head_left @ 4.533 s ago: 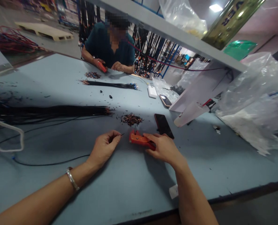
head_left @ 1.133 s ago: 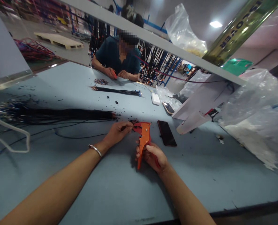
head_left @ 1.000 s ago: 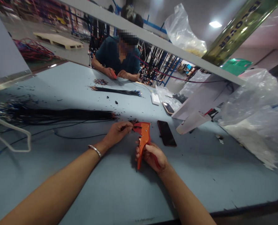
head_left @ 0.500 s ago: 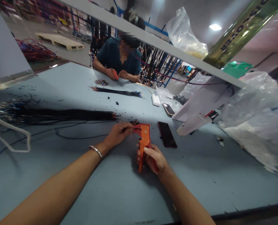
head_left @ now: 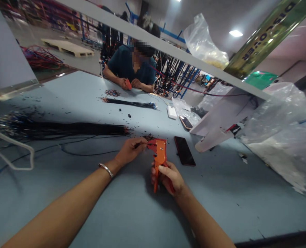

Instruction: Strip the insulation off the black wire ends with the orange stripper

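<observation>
My right hand (head_left: 169,177) is wrapped round the handles of an orange and red wire stripper (head_left: 160,151), its head pointing up and to the left. Just left of the tool's jaws, my left hand (head_left: 132,150) pinches a thin black cable (head_left: 91,154), whose length trails off to the left over the table. The cable's tip is at the jaws; whether they grip it is too small to tell. Behind my left hand lies a thick bundle of black cables (head_left: 77,128), with reddish ends to the right. Small cut scraps (head_left: 149,137) lie behind the tool.
A dark phone (head_left: 184,151) lies right of the stripper. Farther back are a second cable bundle (head_left: 129,103), a white box (head_left: 171,112) and another phone (head_left: 186,122). Across the table, a person (head_left: 132,65) holds a red tool. Plastic bags (head_left: 279,117) fill the right side.
The view has tilted slightly, so everything sits a little lower. The stripper's jaws and handles look slightly shifted; my left hand stays beside them with the cable.
</observation>
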Action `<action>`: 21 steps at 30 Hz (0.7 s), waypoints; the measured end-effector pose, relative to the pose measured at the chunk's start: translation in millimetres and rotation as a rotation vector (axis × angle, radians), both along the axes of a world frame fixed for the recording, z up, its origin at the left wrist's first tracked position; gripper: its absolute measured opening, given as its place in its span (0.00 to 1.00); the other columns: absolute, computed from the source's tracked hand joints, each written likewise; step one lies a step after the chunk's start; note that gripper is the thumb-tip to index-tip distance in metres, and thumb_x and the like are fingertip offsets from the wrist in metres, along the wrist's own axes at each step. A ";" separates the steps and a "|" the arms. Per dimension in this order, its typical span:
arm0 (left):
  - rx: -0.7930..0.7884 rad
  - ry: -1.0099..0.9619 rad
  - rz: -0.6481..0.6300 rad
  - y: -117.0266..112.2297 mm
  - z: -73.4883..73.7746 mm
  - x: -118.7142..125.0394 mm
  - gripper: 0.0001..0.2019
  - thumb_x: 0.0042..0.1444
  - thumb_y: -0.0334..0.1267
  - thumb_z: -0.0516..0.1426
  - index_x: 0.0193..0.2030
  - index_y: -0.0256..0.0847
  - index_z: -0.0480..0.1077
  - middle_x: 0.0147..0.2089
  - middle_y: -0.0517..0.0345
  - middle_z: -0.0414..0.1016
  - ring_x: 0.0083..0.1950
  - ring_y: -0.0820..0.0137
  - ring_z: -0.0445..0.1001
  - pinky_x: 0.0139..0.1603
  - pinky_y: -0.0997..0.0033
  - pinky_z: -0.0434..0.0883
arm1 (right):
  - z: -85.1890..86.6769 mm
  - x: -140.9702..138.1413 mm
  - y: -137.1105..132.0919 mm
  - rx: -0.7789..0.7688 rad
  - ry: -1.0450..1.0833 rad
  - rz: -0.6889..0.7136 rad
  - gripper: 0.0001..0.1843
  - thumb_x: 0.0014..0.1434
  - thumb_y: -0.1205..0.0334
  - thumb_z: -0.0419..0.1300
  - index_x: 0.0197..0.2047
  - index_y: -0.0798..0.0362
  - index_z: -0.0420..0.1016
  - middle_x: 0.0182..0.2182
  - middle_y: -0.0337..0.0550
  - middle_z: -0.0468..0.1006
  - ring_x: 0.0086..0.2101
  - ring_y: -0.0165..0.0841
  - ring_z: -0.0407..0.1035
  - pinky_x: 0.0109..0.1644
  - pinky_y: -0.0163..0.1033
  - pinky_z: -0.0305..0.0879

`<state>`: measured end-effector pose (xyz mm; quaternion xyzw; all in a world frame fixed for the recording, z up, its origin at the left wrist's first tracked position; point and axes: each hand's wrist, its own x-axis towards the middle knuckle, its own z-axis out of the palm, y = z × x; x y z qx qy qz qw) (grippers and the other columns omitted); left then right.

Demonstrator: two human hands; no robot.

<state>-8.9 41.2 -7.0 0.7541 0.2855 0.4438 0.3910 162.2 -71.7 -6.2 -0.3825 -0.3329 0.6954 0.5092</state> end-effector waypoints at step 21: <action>-0.012 -0.026 0.027 -3.4 0.8 2.3 0.11 0.56 0.40 0.53 0.31 0.36 0.72 0.26 0.61 0.70 0.27 0.74 0.65 0.29 0.76 0.62 | -4.0 -1.6 -0.2 0.045 -0.055 -0.016 0.15 0.47 0.57 0.68 0.35 0.57 0.72 0.23 0.38 0.72 0.19 0.29 0.67 0.23 0.35 0.67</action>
